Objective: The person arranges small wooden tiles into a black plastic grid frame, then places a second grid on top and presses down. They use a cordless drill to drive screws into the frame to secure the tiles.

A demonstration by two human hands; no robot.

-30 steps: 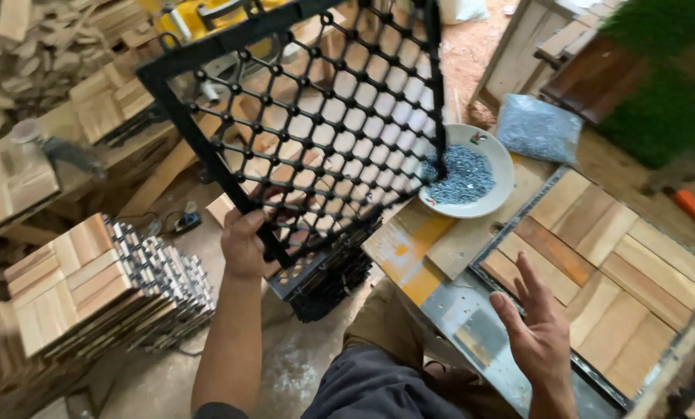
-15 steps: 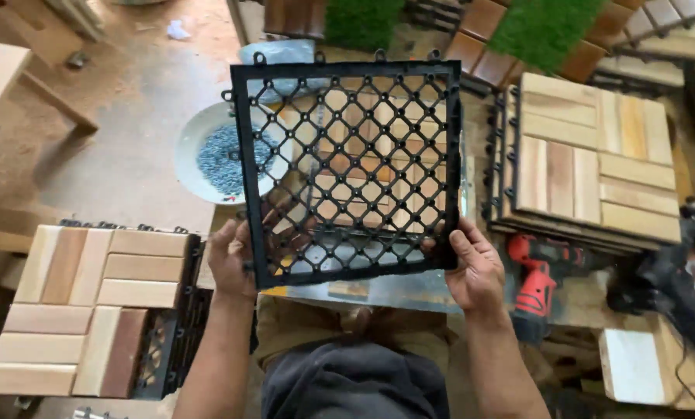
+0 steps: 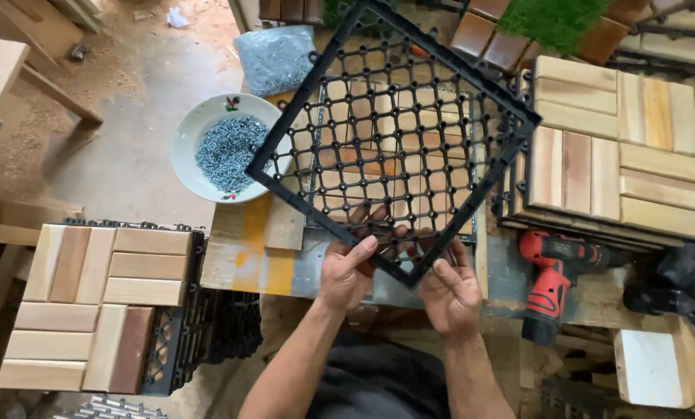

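The grid (image 3: 398, 140) is black plastic and square. It is full of little holes, like a net, with a thicker frame all around. Small loops stick out along its edges. It is turned so it looks like a diamond, with one corner pointing down and one pointing up. It is held up in the air, tilted, above the workbench (image 3: 285, 260). The left hand (image 3: 346, 268) and the right hand (image 3: 450, 289) both grip it at the bottom corner, one on each side. You can see wood and metal through the holes.
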